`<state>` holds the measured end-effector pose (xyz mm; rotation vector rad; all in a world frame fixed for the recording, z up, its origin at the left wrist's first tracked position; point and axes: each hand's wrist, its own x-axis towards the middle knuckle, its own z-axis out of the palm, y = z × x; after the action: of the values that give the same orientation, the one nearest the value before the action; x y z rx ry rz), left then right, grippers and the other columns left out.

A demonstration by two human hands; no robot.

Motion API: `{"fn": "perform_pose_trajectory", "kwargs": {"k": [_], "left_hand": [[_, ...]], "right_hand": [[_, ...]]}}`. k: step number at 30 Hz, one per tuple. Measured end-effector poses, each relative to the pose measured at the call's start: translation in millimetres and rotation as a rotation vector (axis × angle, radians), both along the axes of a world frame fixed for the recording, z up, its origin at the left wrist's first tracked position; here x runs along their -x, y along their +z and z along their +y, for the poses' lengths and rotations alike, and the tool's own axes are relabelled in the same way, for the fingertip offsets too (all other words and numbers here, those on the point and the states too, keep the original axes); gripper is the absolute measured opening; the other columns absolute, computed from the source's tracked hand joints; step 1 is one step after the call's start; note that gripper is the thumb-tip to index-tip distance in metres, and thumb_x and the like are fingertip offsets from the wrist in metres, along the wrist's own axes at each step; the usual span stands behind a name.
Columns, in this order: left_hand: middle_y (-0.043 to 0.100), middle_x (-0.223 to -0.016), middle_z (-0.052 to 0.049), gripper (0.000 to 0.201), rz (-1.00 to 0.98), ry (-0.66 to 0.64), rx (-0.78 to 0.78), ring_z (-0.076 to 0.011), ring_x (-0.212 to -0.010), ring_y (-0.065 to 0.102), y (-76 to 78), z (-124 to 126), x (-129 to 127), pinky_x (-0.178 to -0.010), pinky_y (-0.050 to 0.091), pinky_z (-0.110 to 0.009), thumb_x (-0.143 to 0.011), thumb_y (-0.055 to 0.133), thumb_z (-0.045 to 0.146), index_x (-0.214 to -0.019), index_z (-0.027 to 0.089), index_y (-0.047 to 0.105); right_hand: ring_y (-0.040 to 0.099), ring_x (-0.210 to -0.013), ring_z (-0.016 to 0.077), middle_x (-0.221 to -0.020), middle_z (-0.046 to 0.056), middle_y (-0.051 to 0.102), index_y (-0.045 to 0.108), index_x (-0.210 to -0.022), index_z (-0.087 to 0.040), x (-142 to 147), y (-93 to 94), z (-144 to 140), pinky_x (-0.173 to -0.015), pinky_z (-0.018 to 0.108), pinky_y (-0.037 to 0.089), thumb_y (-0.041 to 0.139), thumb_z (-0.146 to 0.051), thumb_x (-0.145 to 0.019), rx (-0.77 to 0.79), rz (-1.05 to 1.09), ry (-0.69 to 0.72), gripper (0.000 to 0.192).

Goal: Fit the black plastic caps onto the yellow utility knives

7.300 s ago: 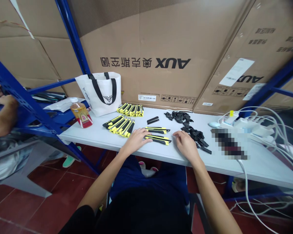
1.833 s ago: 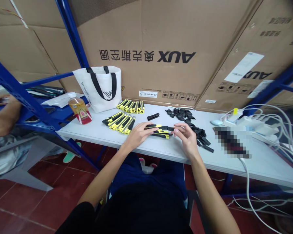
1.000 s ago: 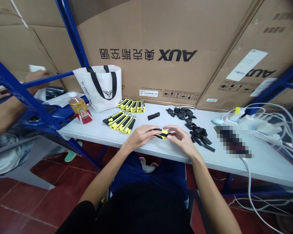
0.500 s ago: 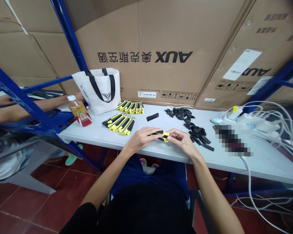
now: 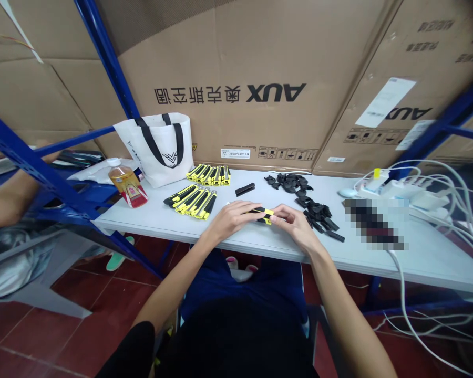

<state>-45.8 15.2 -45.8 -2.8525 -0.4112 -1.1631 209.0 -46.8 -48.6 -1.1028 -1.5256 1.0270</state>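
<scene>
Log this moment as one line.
left hand: holding cutter | right hand: on cutter's end | table: two cutter rows, black parts, bag, bottle

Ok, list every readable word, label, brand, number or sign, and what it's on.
"AUX 奥克斯空调", upside down: large brown cardboard box.
"AUX", upside down: brown cardboard box at right.
Too small or blurred: smaller print and white paper labels on both boxes, yellow triangular sign, black print on the white fabric tote bag, red label on the clear plastic bottle.
</scene>
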Motion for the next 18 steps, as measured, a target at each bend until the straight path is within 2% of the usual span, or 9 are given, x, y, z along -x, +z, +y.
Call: {"fn": "perform_pose_trajectory", "kwargs": {"k": [4, 7, 9, 11, 13, 16, 18], "left_hand": [[0.073, -0.143, -0.009, 0.029, -0.007, -0.027, 0.063, -0.0234, -0.132, 0.069, 4.9, 5.3, -5.4, -0.111, 0.057, -0.045, -0.108, 0.059, 0.019, -0.132, 0.025, 0.075], [0.071, -0.145, -0.008, 0.030, -0.036, -0.043, 0.196, -0.0226, -0.135, 0.068, 12.5, 13.8, -11.5, -0.114, 0.054, -0.042, -0.108, 0.062, 0.025, -0.136, 0.026, 0.073], [0.072, -0.145, -0.006, 0.032, -0.023, 0.016, 0.305, -0.0234, -0.135, 0.068, 17.1, 23.9, -16.4, -0.116, 0.053, -0.041, -0.107, 0.063, 0.029, -0.137, 0.027, 0.073], [0.075, -0.141, -0.005, 0.032, 0.058, 0.106, 0.390, -0.0255, -0.132, 0.070, 20.1, 37.4, -21.7, -0.114, 0.054, -0.041, -0.105, 0.066, 0.030, -0.136, 0.027, 0.074], [0.078, -0.133, -0.006, 0.031, 0.182, 0.189, 0.440, -0.0276, -0.123, 0.074, 21.5, 51.7, -27.1, -0.109, 0.056, -0.040, -0.101, 0.070, 0.027, -0.132, 0.026, 0.077], [0.082, -0.120, -0.006, 0.033, 0.299, 0.286, 0.482, -0.0281, -0.107, 0.078, 20.9, 67.9, -33.2, -0.100, 0.059, -0.037, -0.096, 0.074, 0.023, -0.129, 0.026, 0.078], [0.083, -0.117, -0.006, 0.034, 0.306, 0.308, 0.486, -0.0280, -0.103, 0.079, 19.6, 71.6, -34.6, -0.098, 0.059, -0.037, -0.096, 0.075, 0.023, -0.129, 0.026, 0.078]], "right_hand": [[0.070, -0.089, 0.0219, -0.096, 0.005, 0.080, 0.072, -0.094, -0.022, 2.2, 6.7, -0.3, -0.081, 0.034, 0.051, 0.083, -0.056, -0.087, 0.005, 0.013, -0.050, 0.037], [0.069, -0.087, 0.0220, -0.099, 0.007, 0.081, 0.074, -0.105, -0.023, -3.3, 15.5, -1.5, -0.074, 0.033, 0.050, 0.077, -0.061, -0.090, 0.000, -0.039, -0.122, 0.041], [0.069, -0.088, 0.0234, -0.100, 0.008, 0.081, 0.075, -0.114, -0.023, -15.2, 20.6, -2.9, -0.071, 0.033, 0.049, 0.071, -0.065, -0.093, -0.043, -0.114, -0.209, 0.046], [0.069, -0.086, 0.0244, -0.097, 0.009, 0.080, 0.075, -0.113, -0.023, -34.1, 24.1, -5.2, -0.070, 0.034, 0.048, 0.065, -0.067, -0.096, -0.109, -0.235, -0.323, 0.048], [0.066, -0.074, 0.0237, -0.086, 0.008, 0.078, 0.075, -0.102, -0.023, -56.8, 25.6, -8.7, -0.067, 0.035, 0.047, 0.061, -0.068, -0.096, -0.146, -0.395, -0.446, 0.048], [0.065, -0.066, 0.0241, -0.073, 0.006, 0.075, 0.076, -0.093, -0.024, -85.2, 25.3, -15.4, -0.065, 0.036, 0.045, 0.057, -0.067, -0.095, -0.104, -0.693, -0.531, 0.047], [0.066, -0.067, 0.0261, -0.073, 0.006, 0.075, 0.077, -0.091, -0.027, -93.6, 24.5, -19.5, -0.060, 0.035, 0.041, 0.058, -0.065, -0.093, -0.048, -0.882, -0.563, 0.043]]}}
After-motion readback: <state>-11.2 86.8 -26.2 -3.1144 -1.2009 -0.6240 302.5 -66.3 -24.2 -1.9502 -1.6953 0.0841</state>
